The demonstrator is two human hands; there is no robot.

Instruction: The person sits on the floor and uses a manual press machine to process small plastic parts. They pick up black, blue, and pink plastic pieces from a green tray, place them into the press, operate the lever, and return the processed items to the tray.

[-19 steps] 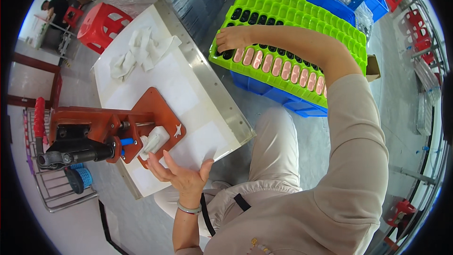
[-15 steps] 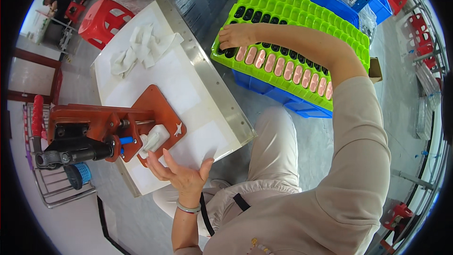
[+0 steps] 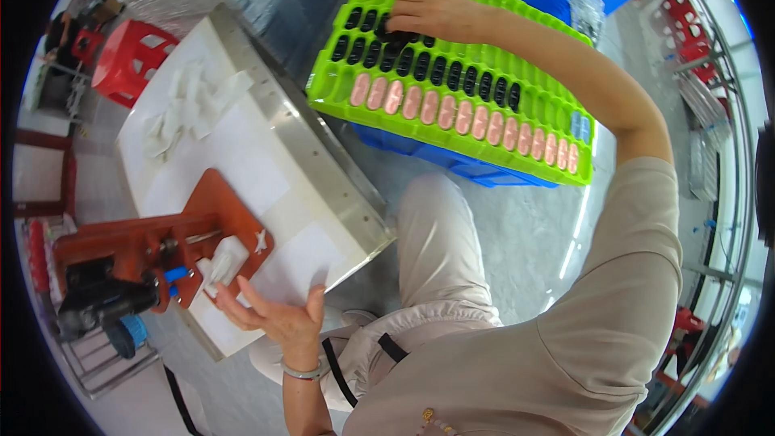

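Observation:
My right hand (image 3: 440, 14) reaches over the bright green tray (image 3: 323, 93), its fingers bent down and pinching a blurred black oval piece (image 3: 394, 35) above the far row of similar black pieces. A nearer row of black pieces (image 3: 421, 65) and a front row of pink oval pieces (image 3: 446, 112) lie in the tray's pockets. My left hand (image 3: 278, 316) is open, thumb and fingers apart, with nothing in it. Its fingertips are beside a white block (image 3: 229, 258) on the orange-brown hand press (image 3: 214, 198); whether they touch it I cannot tell.
The press stands on a white-topped table (image 3: 319, 254) with a metal edge. Crumpled white cloths (image 3: 190, 109) lie at its far side. A blue crate (image 3: 452, 161) is under the tray. Red stools (image 3: 133, 60) stand far left, and a person (image 3: 60, 36) is beyond.
The view has shifted, so the table and tray appear farther left. My right hand has moved from the tray's left end to the far black row. My left hand stays by the white block.

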